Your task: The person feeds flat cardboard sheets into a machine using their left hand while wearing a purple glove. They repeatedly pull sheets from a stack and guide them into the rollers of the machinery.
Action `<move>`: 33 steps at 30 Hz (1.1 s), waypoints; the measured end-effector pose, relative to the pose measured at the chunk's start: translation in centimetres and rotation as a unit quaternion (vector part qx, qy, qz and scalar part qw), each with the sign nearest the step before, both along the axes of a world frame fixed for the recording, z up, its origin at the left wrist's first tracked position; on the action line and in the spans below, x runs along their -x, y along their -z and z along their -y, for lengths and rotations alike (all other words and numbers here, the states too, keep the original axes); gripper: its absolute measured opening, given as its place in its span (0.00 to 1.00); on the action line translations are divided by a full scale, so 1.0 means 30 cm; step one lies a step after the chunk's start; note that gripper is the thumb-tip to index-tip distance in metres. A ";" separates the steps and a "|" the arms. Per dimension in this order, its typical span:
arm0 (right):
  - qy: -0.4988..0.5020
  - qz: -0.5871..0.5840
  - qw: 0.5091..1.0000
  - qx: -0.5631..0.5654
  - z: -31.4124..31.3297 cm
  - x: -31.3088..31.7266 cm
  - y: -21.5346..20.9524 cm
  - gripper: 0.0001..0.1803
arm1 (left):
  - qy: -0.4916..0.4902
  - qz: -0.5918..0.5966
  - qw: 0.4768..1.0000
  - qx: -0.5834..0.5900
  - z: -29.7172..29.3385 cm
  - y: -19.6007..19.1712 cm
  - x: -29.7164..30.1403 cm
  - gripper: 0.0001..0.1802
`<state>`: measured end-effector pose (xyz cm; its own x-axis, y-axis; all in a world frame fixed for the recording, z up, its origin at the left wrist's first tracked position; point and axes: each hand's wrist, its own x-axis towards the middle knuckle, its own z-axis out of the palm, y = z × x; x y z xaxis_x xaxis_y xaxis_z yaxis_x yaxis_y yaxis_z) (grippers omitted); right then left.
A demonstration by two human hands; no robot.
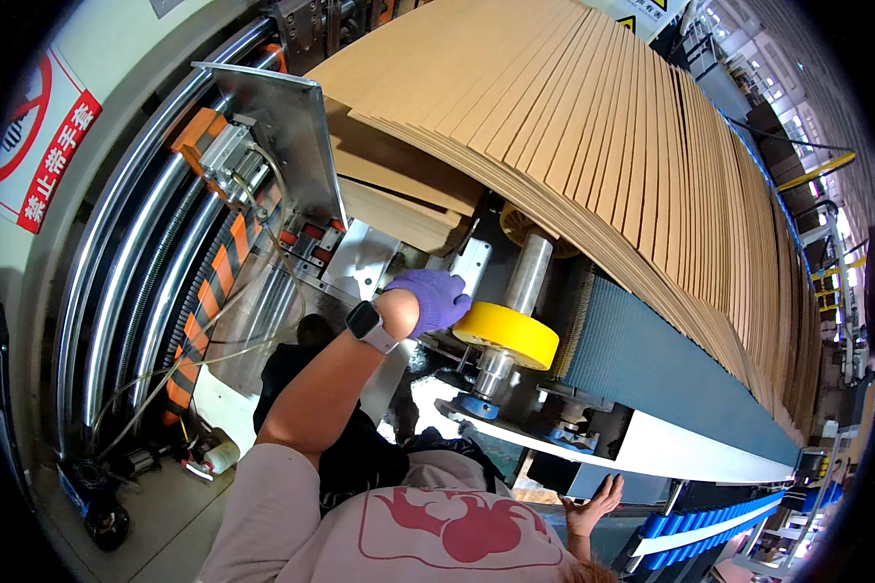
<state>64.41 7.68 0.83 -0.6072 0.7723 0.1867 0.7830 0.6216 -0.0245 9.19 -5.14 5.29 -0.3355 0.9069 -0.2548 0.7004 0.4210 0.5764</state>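
Observation:
My left hand [430,299], in a purple glove with a watch on the wrist, reaches into the machine. Its fingers are curled at the lower end of a silvery metal block [472,264]; what they grip is hidden. Just to its right is a yellow wheel [507,334] on a steel shaft [529,275]. Cardboard sheets [574,126] lie overlapped in a long slanting row above and to the right. My bare right hand [595,507] has its fingers spread, beside a dark grey panel [608,483] under the conveyor's white side rail.
A dark ribbed belt [651,350] runs under the cardboard. At left stand an upright metal plate [277,126], chrome rollers [131,282], loose cables and an orange-and-black striped bar [204,311]. Blue rollers [710,530] sit at lower right.

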 end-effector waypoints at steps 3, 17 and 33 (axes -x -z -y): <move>0.004 0.049 0.999 -0.009 -0.008 -0.030 0.011 0.60 | -0.020 -0.014 1.000 0.019 0.010 -0.033 0.011 0.25; 0.008 0.044 0.999 0.006 -0.013 -0.038 0.007 0.60 | -0.079 -0.020 0.996 -0.038 -0.015 -0.028 0.015 0.23; 0.018 0.005 1.000 0.001 -0.009 -0.045 0.033 0.63 | -0.241 0.634 0.438 -0.590 -0.252 -0.130 0.351 0.44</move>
